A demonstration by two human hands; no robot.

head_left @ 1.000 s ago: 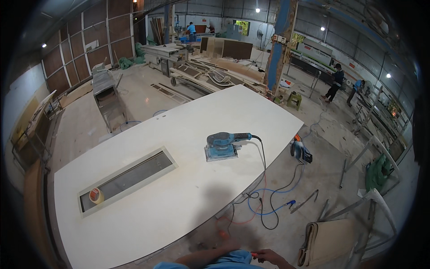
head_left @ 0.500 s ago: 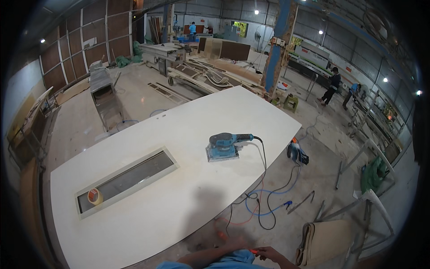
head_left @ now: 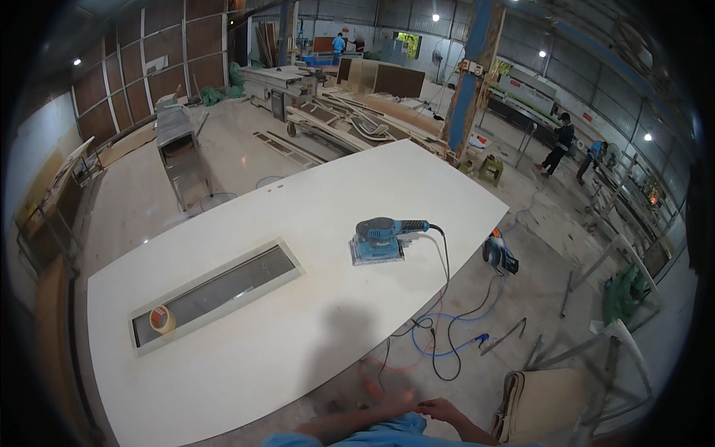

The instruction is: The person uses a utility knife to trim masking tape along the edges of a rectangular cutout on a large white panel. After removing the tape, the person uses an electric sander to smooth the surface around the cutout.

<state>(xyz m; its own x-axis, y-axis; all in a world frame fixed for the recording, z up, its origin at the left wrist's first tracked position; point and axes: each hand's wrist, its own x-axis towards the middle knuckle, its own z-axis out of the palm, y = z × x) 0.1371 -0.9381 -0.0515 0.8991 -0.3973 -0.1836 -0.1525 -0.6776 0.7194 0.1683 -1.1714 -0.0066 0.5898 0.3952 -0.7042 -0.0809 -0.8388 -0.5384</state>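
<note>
Low at the front edge of the view, my left hand (head_left: 396, 404) and my right hand (head_left: 441, 410) are close together in front of my blue shirt. The right hand's fingers are closed around a small orange object, mostly hidden, whose kind I cannot make out. My left hand's fingers are blurred. Ahead lies a large white door panel (head_left: 223, 387) with a long framed window slot. A blue electric sander (head_left: 378, 242) rests on the panel's right half, untouched. One roll of tape (head_left: 161, 319) stands at the slot's left end.
Black, blue and orange cords (head_left: 447, 335) loop over the floor beside the panel. A second power tool (head_left: 499, 253) lies by its right corner. Folded brown sheeting (head_left: 536, 406) and metal frames stand at right. Boards and machines fill the back, with people working there.
The view has shifted slightly, so the panel and sander appear a little farther right. My hands have drawn closer together, and less of the orange object shows in my right hand.
</note>
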